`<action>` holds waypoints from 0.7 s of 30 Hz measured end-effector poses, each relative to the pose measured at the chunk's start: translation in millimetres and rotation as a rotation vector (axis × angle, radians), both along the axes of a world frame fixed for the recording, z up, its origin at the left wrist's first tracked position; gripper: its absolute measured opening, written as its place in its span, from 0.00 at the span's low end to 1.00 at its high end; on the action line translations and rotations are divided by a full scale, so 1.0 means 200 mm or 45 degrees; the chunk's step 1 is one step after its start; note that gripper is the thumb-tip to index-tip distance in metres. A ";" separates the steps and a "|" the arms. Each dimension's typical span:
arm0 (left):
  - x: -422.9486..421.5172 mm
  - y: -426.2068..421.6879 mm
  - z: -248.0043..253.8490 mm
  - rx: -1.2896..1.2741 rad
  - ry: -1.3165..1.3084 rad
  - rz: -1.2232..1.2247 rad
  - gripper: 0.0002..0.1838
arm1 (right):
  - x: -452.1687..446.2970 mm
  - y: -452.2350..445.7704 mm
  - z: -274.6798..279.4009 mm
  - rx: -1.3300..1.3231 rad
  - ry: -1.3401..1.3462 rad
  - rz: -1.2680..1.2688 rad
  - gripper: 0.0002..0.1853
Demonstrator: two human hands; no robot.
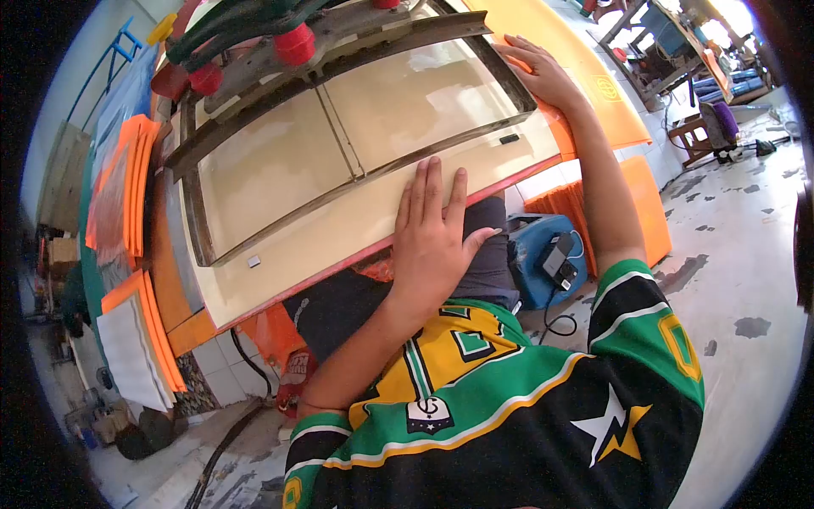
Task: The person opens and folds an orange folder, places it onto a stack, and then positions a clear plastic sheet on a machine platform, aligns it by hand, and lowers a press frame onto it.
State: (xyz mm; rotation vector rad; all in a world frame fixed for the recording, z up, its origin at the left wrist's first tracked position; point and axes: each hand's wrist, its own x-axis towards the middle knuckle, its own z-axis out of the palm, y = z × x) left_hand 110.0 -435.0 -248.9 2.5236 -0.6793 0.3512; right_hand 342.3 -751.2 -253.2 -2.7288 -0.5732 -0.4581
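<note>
My left hand (432,229) lies palm down with its fingers stretched on the front edge of a cream board (288,297) with a red rim. Its fingertips are just short of a dark metal frame (305,220), a rectangle with a thin double bar across its middle. Farther off to the right, my right hand (543,76) reaches past the frame's right end. Its fingers are extended at the frame's outer side, over an orange sheet (606,81). I see nothing held in either hand.
Above the frame's far side is a green machine part (246,30) with red knobs (294,45). Orange folder-like sheets (136,187) are stacked at left; more orange sheets (644,204) lie at right. A blue case (543,246) with a black device and cable stands beneath the board.
</note>
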 end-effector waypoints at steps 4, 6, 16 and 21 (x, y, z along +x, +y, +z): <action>-0.02 0.01 0.01 0.032 0.001 0.020 0.46 | 0.01 0.00 0.01 -0.027 -0.029 0.041 0.24; -0.02 0.02 0.01 0.048 0.003 0.029 0.46 | 0.01 0.01 0.00 0.053 -0.043 0.038 0.23; -0.02 0.02 0.01 0.044 -0.005 0.018 0.47 | -0.01 0.02 0.03 0.134 -0.040 0.053 0.21; -0.02 0.02 0.00 0.033 -0.021 -0.001 0.47 | -0.03 0.03 0.03 0.195 -0.016 0.022 0.18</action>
